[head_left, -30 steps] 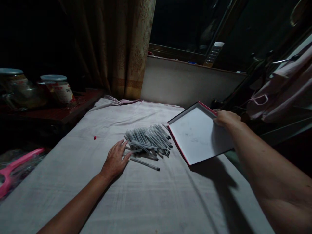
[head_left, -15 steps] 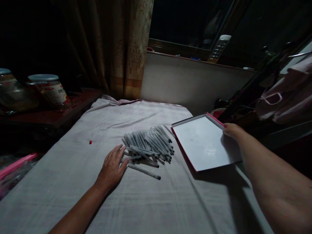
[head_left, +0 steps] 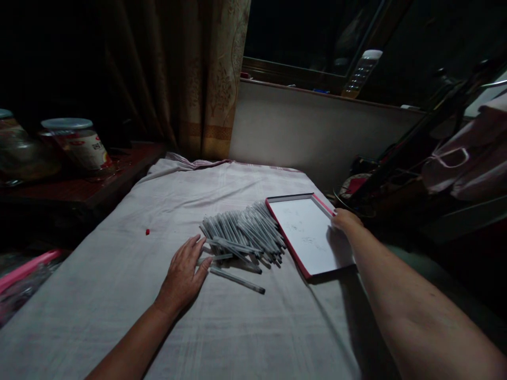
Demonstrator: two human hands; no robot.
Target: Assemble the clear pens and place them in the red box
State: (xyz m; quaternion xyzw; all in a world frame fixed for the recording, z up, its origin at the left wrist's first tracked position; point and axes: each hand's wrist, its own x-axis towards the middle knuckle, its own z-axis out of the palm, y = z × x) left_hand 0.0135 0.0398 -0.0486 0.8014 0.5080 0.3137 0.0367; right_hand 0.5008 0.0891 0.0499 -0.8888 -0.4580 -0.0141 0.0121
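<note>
A heap of several grey pens (head_left: 245,232) lies in the middle of a white cloth (head_left: 158,211). One pen (head_left: 237,279) lies apart in front of the heap. My left hand (head_left: 182,274) rests flat on the cloth with fingers spread, its fingertips touching the near end of the heap. A flat white box lid with a red rim (head_left: 309,232) lies on the cloth just right of the pens. My right hand (head_left: 345,219) grips its far right edge, the fingers partly hidden behind the rim.
Two lidded jars (head_left: 79,142) stand on a dark wooden shelf at the left. A small red speck (head_left: 147,231) lies on the cloth. A patterned curtain (head_left: 214,79) hangs behind. Pink cloth (head_left: 467,163) and dark clutter fill the right. A pink object (head_left: 24,266) sits lower left.
My right hand has lowered the box lid from a raised tilt to flat on the cloth beside the pens. My left hand has stayed put.
</note>
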